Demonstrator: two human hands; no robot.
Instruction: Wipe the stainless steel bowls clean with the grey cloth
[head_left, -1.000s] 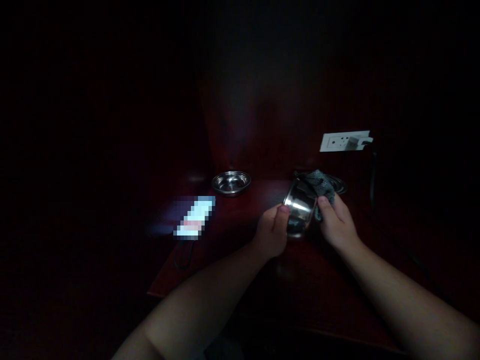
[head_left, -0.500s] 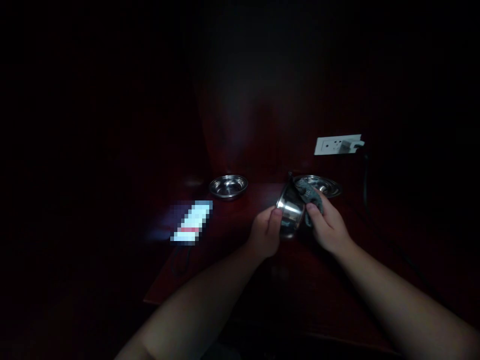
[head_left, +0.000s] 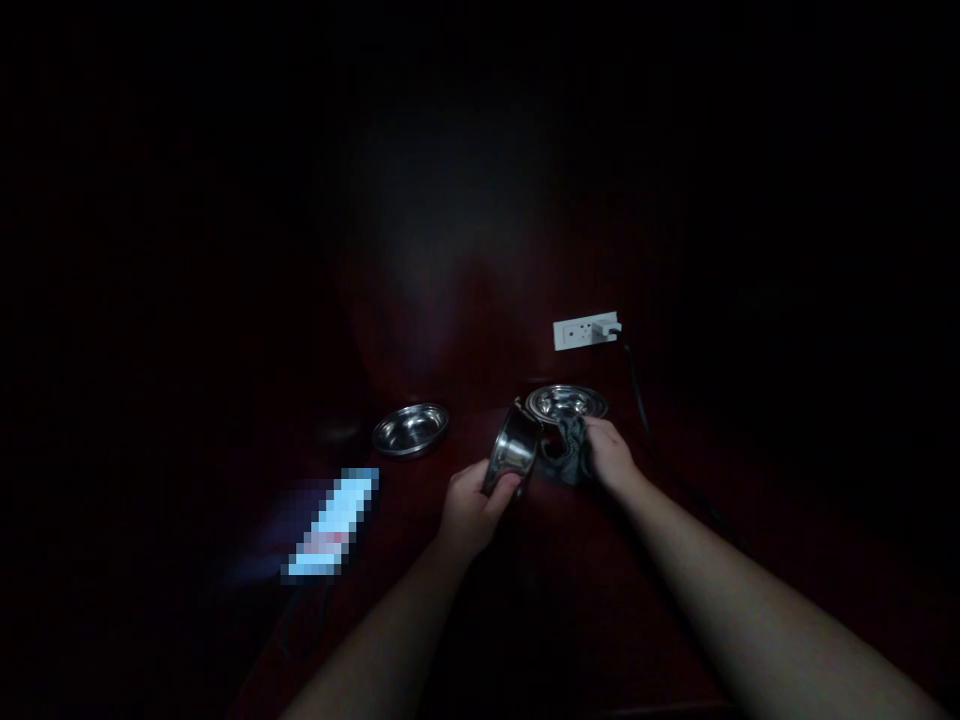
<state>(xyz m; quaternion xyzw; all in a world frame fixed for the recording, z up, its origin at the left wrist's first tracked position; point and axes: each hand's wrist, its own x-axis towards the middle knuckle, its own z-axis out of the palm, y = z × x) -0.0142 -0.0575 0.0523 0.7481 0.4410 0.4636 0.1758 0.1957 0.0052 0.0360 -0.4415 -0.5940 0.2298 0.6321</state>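
Observation:
My left hand (head_left: 474,508) grips a shiny steel bowl (head_left: 515,446), thumb on its outer wall. The bowl is tipped on its side, its mouth turned toward the right and mostly hidden from me. A dark grey cloth (head_left: 568,452) hangs bunched in my right hand (head_left: 611,458), just right of the bowl, with a small gap between them. Behind the cloth lies a wide steel plate (head_left: 564,400), partly covered by the cloth and fingers. Farther left, a shallow steel dish (head_left: 411,431) rests upright on the dark red table (head_left: 405,540).
A lit, blurred-out screen (head_left: 334,525) lies at the table's left side, a dark cord loop below it. On the back wall, a white socket plate (head_left: 581,331) holds a plug (head_left: 606,328), its black cable (head_left: 637,390) running down to the right. The surroundings are very dark.
My right hand has drawn the cloth off the bowl, out to the right. The left hand still holds the bowl. The whole view has shifted, so things sit lower and farther left.

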